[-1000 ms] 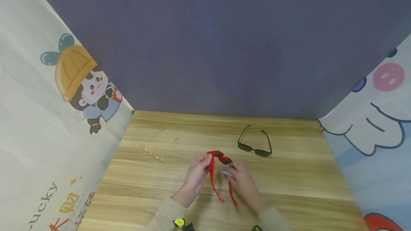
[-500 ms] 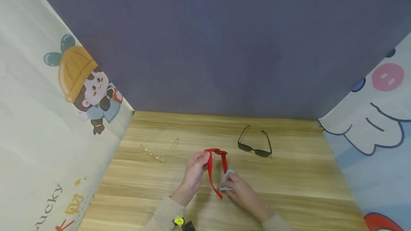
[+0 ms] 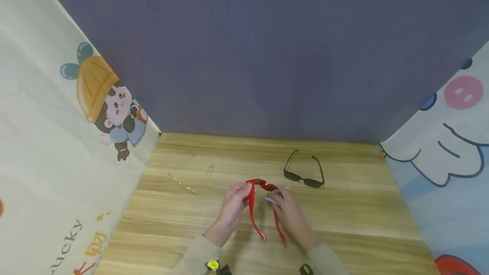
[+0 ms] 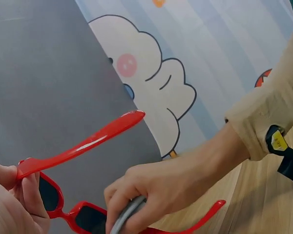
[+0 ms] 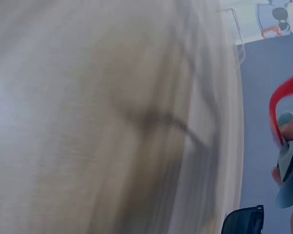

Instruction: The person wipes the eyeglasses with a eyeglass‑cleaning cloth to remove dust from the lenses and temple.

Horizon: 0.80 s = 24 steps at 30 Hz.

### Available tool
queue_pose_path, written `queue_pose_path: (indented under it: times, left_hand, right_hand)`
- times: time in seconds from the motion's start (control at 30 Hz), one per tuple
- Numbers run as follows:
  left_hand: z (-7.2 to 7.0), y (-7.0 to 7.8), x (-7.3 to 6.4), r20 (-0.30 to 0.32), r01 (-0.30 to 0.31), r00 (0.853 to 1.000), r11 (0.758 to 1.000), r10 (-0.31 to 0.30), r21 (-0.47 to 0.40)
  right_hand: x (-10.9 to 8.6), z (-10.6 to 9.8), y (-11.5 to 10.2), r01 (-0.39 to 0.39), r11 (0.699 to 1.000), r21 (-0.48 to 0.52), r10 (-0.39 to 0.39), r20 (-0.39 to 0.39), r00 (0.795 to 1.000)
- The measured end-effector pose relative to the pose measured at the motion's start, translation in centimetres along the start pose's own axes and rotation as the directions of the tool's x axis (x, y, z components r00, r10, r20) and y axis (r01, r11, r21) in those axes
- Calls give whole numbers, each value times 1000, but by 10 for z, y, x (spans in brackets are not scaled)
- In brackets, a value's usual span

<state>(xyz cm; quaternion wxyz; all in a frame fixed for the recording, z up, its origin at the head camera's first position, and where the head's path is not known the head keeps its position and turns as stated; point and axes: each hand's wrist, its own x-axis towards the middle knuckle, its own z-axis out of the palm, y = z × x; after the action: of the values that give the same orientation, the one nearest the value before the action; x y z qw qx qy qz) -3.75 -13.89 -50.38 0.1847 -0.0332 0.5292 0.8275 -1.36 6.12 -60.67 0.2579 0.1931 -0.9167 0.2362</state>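
Note:
My left hand (image 3: 231, 209) pinches a pair of red-framed sunglasses (image 3: 251, 207) at one front corner, above the table. Both temples are unfolded and point back toward me. In my right hand (image 3: 293, 217) is a light blue-grey cloth (image 3: 271, 200), bunched between the fingers at the other lens. The left wrist view shows a dark lens (image 4: 90, 219) partly behind the right fingers, with the folded cloth (image 4: 129, 214) between fingers and thumb. Seen from the right wrist, the cloth (image 5: 287, 163) wraps around that side of the frame; much of the hand is cut off there.
Black sunglasses (image 3: 313, 183) lie unfolded on the wood-grain table (image 3: 351, 207), behind and right of my hands. Thin gold-rimmed glasses (image 3: 182, 184) lie at the left. A dark panel (image 3: 244, 54) closes the back, and printed cartoon sheets flank both sides.
Half a second ago the right hand with the cloth was lower, by the right temple, and the red frame was turned more. It is now back up at the lens; the left hand keeps its hold.

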Motion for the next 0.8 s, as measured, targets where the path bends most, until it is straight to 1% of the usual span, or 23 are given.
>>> queue_pose_path:
  times: [0.13,0.2,0.27,0.37,0.5,0.57,0.63,0.7,0.8]
  left_hand:
    - [-1,1,-1,-7,-4,1000,1000,3,-8]
    - [-1,1,-1,-11,-6,1000,1000,5,-12]
    - [-2,2,-2,-14,-9,1000,1000,9,-13]
    - [-4,4,-2,-16,-23,1000,1000,23,0]
    - [-7,5,-2,-32,-31,999,999,32,21]
    - [-9,5,-1,-38,-28,999,999,29,16]
    - [-9,3,-1,-42,-25,999,1000,25,3]
    - [-9,1,-1,-35,-24,999,1000,24,-9]
    - [-8,-1,-1,-23,-26,999,1000,26,-4]
  right_hand:
    - [6,-3,1,15,1000,9,-14,-31,999]
    - [6,-4,0,37,999,6,-36,-18,999]
    - [5,-4,-2,54,998,14,-54,15,998]
    - [0,-5,-6,80,996,29,-82,96,992]
    - [-12,-8,-11,120,990,80,-134,206,969]
    - [-17,-9,-14,141,982,122,-167,238,957]
    - [-20,-9,-16,147,976,158,-185,263,947]
    - [-22,-9,-16,137,977,162,-178,277,944]
    - [-21,-7,-14,100,989,105,-126,281,951]
